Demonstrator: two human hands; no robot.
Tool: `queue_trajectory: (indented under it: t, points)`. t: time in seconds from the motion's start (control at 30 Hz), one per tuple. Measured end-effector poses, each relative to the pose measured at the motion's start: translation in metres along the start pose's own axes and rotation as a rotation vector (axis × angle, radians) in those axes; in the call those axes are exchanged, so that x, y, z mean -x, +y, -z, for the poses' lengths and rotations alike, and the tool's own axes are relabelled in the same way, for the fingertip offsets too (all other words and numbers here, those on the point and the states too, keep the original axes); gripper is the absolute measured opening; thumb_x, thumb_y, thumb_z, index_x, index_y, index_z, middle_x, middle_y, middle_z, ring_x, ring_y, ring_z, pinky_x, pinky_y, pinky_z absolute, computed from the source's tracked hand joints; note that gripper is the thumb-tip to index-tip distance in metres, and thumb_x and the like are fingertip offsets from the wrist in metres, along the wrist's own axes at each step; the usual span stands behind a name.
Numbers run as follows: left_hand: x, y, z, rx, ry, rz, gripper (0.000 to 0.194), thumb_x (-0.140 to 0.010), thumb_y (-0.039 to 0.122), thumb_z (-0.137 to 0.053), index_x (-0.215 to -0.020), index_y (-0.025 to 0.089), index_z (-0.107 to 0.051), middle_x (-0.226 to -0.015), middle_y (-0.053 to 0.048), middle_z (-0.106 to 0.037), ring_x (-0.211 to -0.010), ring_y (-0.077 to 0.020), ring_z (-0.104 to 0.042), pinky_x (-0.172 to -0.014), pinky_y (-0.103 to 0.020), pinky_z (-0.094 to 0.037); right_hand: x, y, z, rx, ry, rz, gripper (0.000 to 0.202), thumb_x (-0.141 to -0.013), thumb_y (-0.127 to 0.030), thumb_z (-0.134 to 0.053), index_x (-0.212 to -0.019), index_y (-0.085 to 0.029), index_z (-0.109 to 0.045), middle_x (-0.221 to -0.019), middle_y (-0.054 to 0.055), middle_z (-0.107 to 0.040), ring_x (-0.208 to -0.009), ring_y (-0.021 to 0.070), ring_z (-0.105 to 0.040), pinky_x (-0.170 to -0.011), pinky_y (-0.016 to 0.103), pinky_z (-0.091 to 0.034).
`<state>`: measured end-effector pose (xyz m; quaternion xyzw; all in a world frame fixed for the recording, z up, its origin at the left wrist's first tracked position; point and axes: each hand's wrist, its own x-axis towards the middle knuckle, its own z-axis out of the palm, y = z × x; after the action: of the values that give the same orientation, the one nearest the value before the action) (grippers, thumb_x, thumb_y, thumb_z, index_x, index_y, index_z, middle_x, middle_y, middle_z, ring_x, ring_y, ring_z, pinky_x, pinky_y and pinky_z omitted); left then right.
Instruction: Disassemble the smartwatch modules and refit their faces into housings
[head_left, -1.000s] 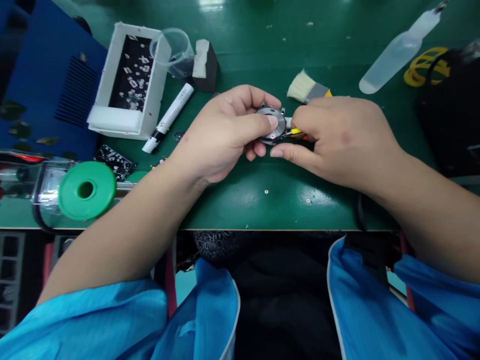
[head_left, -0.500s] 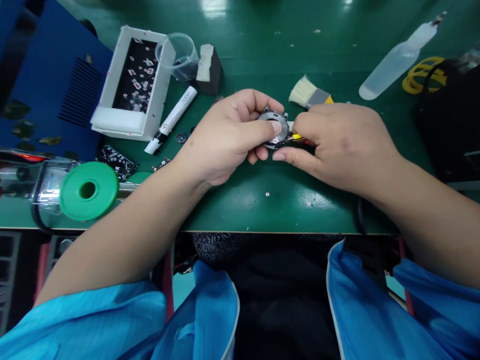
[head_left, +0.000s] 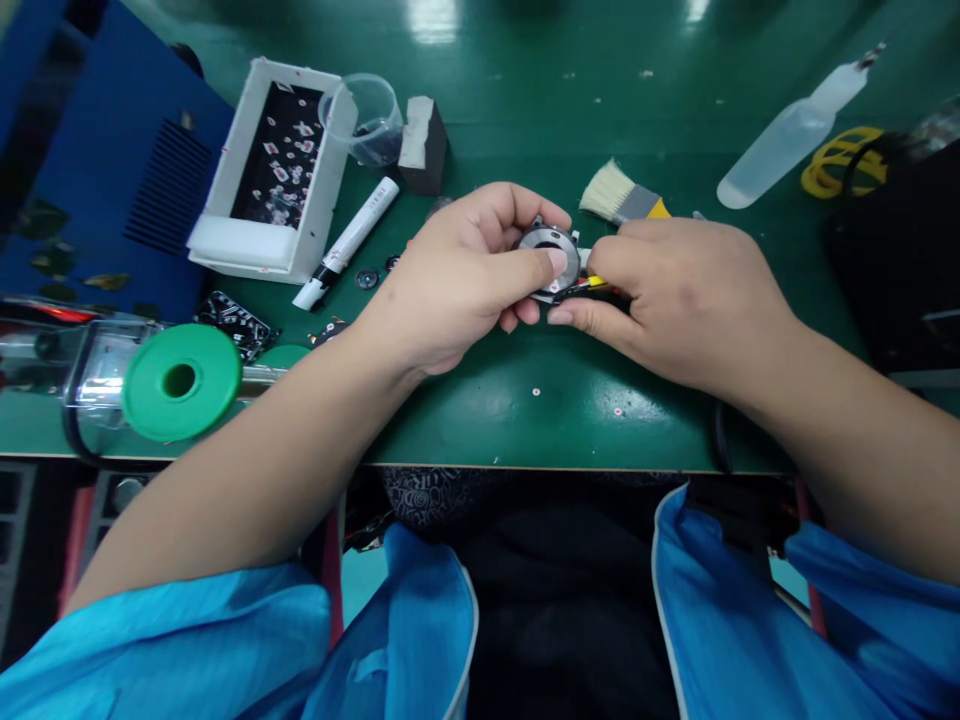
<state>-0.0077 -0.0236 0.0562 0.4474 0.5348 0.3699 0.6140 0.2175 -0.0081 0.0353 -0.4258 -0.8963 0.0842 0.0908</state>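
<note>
The white box (head_left: 324,200) stands left, its walls presumably keeping small loose pieces contained. The left hand (head_left: 457,275) grips the round watch case (head_left: 538,238), thumb on its flat face and fingers around its rim, apparently to brace it. The case is held above the table, between both hands. The right hand (head_left: 686,290) is closed around a yellow tool (head_left: 597,282), directed at the case's edge; fingers hide most of it, so contact cannot be confirmed. The brush (head_left: 626,195) lies just beyond, seemingly for easy reach.

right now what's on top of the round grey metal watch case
The bare left hand lays its thumb over the watch case; a small red-and-white sticker shows near the lower edge. Whatever lies beneath the thumb is covered.
</note>
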Motion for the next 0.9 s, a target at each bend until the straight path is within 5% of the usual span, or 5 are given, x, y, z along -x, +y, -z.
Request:
queue_trajectory:
  t: [0.9]
  points:
    - [-0.0031, -0.0022, -0.0009, 0.011, 0.030, -0.036, 0.028, -0.100, -0.006, -0.077, -0.110, 0.020, -0.074, -0.086, 0.005, -0.074, -0.054, -0.0050, -0.062, -0.047, -0.020, -0.045, -0.0002, -0.0040, 0.0035, 0.020, -0.011, -0.040, 0.063, -0.123, -0.076, -0.055, -0.109, -0.021, -0.082, -0.104, 0.014, -0.077, -0.087, 0.0280, -0.064, -0.072, 0.039, -0.022]
